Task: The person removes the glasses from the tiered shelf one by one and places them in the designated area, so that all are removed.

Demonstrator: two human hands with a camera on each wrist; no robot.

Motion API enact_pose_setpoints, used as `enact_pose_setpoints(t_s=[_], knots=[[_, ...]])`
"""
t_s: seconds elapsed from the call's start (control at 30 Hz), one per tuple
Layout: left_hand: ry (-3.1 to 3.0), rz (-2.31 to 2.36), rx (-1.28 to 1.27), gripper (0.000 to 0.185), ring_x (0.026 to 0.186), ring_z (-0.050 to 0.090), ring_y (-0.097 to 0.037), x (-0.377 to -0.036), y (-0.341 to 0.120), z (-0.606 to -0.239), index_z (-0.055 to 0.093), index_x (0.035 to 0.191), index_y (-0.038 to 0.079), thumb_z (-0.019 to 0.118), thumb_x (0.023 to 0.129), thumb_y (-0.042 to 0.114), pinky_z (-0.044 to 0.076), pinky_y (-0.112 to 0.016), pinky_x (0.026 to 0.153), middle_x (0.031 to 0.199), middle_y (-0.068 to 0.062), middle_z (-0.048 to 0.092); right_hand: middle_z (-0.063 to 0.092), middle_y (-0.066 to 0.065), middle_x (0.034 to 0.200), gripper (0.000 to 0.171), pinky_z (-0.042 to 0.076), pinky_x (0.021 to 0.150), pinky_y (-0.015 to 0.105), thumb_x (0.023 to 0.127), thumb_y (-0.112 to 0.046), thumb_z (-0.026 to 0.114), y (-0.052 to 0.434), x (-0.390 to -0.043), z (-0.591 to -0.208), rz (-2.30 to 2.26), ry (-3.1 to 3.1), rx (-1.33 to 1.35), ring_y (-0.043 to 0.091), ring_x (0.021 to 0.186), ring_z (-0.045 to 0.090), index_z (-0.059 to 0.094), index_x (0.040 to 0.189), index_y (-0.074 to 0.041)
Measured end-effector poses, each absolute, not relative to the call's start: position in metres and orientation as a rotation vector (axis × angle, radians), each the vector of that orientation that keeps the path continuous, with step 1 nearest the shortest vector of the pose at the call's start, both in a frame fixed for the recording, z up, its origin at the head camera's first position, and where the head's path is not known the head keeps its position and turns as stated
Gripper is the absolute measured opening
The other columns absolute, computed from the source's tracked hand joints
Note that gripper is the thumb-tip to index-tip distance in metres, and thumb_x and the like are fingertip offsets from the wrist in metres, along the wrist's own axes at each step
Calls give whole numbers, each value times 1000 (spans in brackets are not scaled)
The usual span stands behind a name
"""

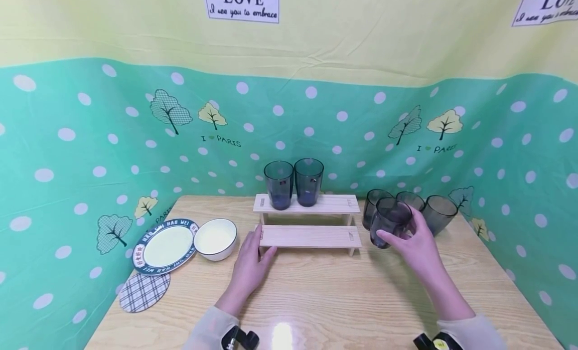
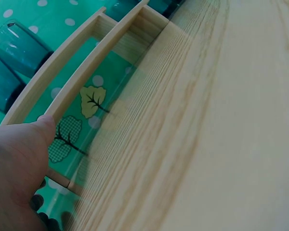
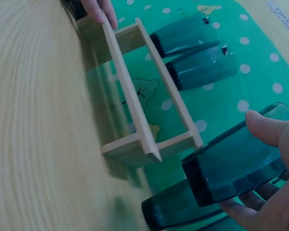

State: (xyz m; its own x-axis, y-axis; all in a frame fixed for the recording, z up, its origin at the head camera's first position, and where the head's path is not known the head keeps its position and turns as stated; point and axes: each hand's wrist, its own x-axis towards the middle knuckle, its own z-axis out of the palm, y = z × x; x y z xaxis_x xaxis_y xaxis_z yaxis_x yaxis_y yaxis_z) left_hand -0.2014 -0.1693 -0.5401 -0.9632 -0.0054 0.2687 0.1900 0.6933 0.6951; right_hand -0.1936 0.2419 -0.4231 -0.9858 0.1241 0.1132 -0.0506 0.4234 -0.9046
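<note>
My right hand grips a smoky grey-blue transparent plastic tumbler, thumb and fingers curled round it, lifted off the light wooden surface and tilted. Just behind that hand, 3 more matching tumblers stand in a cluster. My left hand lies w/ fingers straight, tips touching the left end of the two-step pale wooden rack, lower step. On the rack's upper step, beyond the left hand, 2 same grey-blue tumblers stand upright, side by side. Left of my left hand: white bowl w/ dark rim, next to it an oval plate w/ lettered blue rim, and a checked round coaster nearer me.
</note>
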Motion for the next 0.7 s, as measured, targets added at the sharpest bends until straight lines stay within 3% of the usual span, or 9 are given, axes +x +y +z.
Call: enact_pose_setpoints(t_s=[0.1,0.33,0.7], knots=[[-2658,-1128,-141,83,160,31,-51,-202,-169,-541,30,174,4,72,110,36,30,-69,127,170,-32,38,47,26,166,111,54,109,24,93,-34,94,245,-196,-432,1594,-2515,-87,41,151,49,23,175,-8],[-2677,-1139,-133,84,161,29,-51,-201,-169,-539,28,175,5,71,110,37,29,-70,127,171,-32,36,44,27,168,114,49,119,52,93,-34,94,248,-203,-450,1642,-2538,-150,43,153,46,19,175,-7],[-2684,-1145,-124,84,161,29,-50,-201,-169,-539,27,175,7,71,110,37,30,-70,127,172,-31,35,41,28,169,114,52,116,39,93,-28,94,252,-210,-465,1719,-2552,-194,42,154,44,19,175,-7]])
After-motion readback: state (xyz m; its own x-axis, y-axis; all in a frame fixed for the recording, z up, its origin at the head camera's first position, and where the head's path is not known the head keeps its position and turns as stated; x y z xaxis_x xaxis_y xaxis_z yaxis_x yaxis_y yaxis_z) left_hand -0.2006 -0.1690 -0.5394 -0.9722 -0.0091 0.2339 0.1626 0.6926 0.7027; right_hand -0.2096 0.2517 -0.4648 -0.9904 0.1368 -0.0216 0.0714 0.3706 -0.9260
